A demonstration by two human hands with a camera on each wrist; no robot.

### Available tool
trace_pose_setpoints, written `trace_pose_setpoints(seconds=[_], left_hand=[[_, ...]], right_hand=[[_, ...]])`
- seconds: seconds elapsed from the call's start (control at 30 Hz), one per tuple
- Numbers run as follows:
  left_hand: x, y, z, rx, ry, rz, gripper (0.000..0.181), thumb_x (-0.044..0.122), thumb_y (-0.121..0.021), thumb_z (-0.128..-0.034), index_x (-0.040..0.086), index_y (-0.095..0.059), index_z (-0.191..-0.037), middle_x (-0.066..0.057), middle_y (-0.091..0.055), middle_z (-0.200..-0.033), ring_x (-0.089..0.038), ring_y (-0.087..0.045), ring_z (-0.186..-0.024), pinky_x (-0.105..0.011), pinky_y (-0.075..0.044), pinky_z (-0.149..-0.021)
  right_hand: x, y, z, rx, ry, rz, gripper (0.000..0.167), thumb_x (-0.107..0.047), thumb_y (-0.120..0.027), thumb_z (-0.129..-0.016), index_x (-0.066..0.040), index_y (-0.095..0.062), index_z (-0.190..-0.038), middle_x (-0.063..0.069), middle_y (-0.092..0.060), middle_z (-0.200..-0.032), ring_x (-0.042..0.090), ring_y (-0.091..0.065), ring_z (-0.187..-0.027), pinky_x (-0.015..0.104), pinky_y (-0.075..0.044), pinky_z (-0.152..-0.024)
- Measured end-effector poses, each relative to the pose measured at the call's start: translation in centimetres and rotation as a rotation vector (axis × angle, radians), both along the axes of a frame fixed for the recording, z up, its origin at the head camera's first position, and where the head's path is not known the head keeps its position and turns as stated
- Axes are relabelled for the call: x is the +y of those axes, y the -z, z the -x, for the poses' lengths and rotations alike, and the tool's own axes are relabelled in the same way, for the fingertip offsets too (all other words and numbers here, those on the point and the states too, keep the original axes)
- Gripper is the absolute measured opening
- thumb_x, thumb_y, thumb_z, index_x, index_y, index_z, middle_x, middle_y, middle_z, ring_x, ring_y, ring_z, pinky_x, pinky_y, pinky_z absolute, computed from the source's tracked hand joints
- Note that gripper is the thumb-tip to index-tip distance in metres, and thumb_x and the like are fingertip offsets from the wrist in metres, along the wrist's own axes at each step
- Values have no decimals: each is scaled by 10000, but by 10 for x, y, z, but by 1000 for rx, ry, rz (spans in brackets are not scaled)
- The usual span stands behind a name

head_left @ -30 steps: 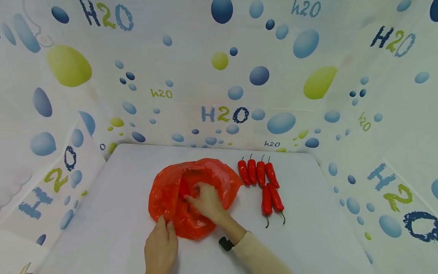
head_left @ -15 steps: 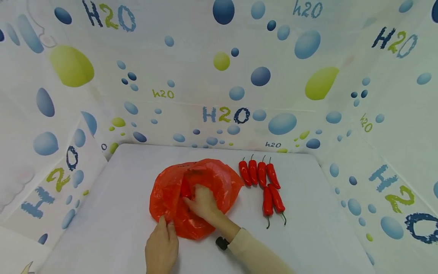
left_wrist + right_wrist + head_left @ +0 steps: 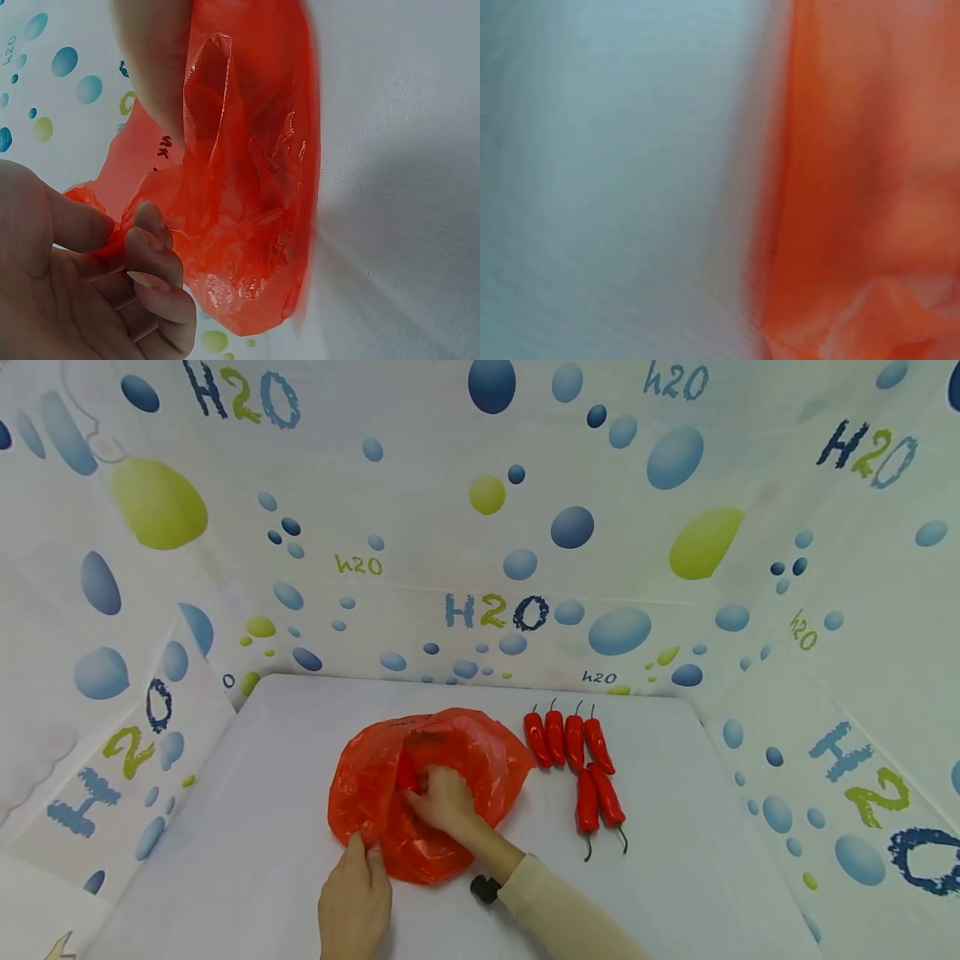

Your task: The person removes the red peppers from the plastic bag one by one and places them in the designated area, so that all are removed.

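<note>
A thin, translucent red plastic bag (image 3: pixel 360 777) lies on the white table, its mouth facing up. My left hand (image 3: pixel 355 897) pinches the near-left part of its rim; in the left wrist view, the left hand's thumb and curled fingers (image 3: pixel 154 289) grip the film. My right hand (image 3: pixel 442 802) reaches into the bag's mouth. Beside its thumb, a red chili pepper (image 3: pixel 407 772) shows inside. The right fingertips are partly hidden, so whether they hold that pepper is unclear. The right wrist view has only blurred bag film (image 3: pixel 870 187) and tabletop.
Several red chili peppers (image 3: pixel 574 743) lie in a row right of the bag, stems pointing away. Two more peppers (image 3: pixel 587 802) lie nearer, stems towards me. A patterned sheet (image 3: pixel 480 552) encloses the back and sides of the table (image 3: pixel 262 827).
My right hand has sunk slightly deeper into the bag, and the pepper stem below its thumb is out of sight. The left hand keeps its grip on the rim.
</note>
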State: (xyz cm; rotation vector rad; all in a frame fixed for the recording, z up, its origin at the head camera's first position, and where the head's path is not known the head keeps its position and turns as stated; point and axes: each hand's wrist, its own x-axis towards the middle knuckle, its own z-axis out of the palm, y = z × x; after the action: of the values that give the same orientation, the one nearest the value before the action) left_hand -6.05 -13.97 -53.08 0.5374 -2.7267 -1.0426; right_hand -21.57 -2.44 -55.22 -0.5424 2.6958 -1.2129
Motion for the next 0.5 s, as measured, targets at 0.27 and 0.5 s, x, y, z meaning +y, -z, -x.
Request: trace_pose_setpoints(seconds=[0.27, 0.5], left_hand=[[-1, 0, -1, 17, 6, 9, 211, 159, -495, -1067, -26, -568, -1137, -146, -666, -891, -418, -687, -845, -576, -542, -723], [-1, 0, -1, 11, 5, 11, 208, 158, -486, -1065, -19, -567, -1138, -139, -663, -901, -418, -689, -863, -571, -546, -731]], right_hand=[[3, -3, -3, -121, 27, 125, 123, -203, -770, -954, -96, -723, -992, 3, -596, -602, 134, -612, -554, 255, -558, -609], [7, -6, -6, -120, 83, 174, 277, -217, -771, -954, -23, -716, -1143, -21, -647, -665, 128, -630, -546, 262, -555, -564]])
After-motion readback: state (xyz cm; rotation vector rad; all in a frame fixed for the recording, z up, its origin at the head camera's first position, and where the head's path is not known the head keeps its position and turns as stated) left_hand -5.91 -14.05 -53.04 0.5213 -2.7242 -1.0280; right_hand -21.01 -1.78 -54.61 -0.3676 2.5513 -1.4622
